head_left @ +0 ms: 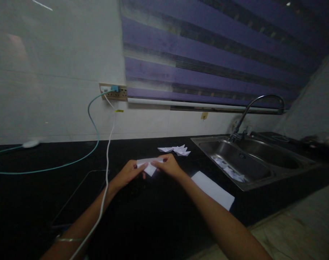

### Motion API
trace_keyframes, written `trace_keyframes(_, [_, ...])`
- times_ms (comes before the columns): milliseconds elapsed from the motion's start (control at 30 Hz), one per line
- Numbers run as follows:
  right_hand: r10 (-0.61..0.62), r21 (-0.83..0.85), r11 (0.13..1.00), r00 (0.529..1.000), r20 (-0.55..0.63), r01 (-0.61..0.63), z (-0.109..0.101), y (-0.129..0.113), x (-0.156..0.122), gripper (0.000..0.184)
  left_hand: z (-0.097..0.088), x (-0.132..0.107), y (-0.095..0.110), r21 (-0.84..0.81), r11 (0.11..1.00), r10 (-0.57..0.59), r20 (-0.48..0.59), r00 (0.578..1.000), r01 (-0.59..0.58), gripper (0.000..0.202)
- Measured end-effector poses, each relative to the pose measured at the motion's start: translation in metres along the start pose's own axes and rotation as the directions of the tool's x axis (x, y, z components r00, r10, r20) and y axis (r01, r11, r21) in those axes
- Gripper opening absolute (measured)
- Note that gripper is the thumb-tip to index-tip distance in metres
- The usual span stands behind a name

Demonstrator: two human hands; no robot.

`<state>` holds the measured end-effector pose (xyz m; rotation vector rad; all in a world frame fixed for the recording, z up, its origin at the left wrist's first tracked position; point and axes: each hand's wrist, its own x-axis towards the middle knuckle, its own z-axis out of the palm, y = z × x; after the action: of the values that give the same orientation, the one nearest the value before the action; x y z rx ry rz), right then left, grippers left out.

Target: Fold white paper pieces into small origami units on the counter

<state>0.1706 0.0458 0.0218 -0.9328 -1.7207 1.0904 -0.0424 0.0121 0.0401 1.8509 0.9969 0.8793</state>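
Between my two hands is a piece of white folded paper (150, 170), held just above the black countertop. It has a straight upper edge and a point toward me. My left hand (132, 171) grips its left side, thumb on the front face. On the right side my right hand (168, 165) pinches it, its thumb close to the middle. Behind my hands lie several small folded paper boats (181, 150). A stack of plain white paper (213, 190) rests right of my right forearm, partly covered by it.
A double steel sink (242, 187) with a curved faucet (244, 117) is at the right; several white folded papers (228, 169) are in its near basin. A white cable (107, 162) hangs across my left arm from the wall socket (118, 93). A teal cable (91, 115) trails left.
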Motion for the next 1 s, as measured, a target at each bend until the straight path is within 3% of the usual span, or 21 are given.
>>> trace_keyframes(167, [-0.028, -0.019, 0.999, 0.993, 0.118, 0.031, -0.011, -0.005, -0.002, 0.036, -0.002, -0.003, 0.004, -0.071, 0.996, -0.046, 0.077, 0.996, 0.051, 0.049])
trace_keyframes(267, [-0.038, -0.02, 0.999, 0.991, 0.132, 0.041, -0.013, -0.006, -0.003, 0.036, -0.003, -0.003, 0.002, -0.079, 0.995, -0.06, 0.08, 0.995, 0.067, 0.053])
trace_keyframes(533, [-0.072, -0.069, 0.995, 0.996, 0.053, 0.076, -0.01, -0.005, -0.002, 0.041, -0.01, 0.001, -0.01, -0.07, 0.995, -0.077, -0.059, 0.995, 0.072, 0.04])
trace_keyframes(733, [0.002, -0.173, 0.985, 1.0, 0.014, 0.0, -0.008, -0.012, -0.004, 0.04, -0.012, -0.002, -0.002, -0.193, 0.968, -0.165, -0.012, 0.986, 0.16, 0.054])
trace_keyframes(867, [0.089, -0.203, 0.976, 0.996, 0.021, -0.083, -0.01, -0.02, -0.004, 0.034, -0.008, -0.001, -0.004, -0.291, 0.937, -0.227, -0.089, 0.97, 0.192, 0.053])
trace_keyframes(1000, [0.158, -0.126, 0.98, 0.987, 0.013, -0.155, -0.009, -0.024, -0.004, 0.033, -0.006, 0.002, -0.01, -0.375, 0.91, -0.241, -0.135, 0.961, 0.176, 0.043])
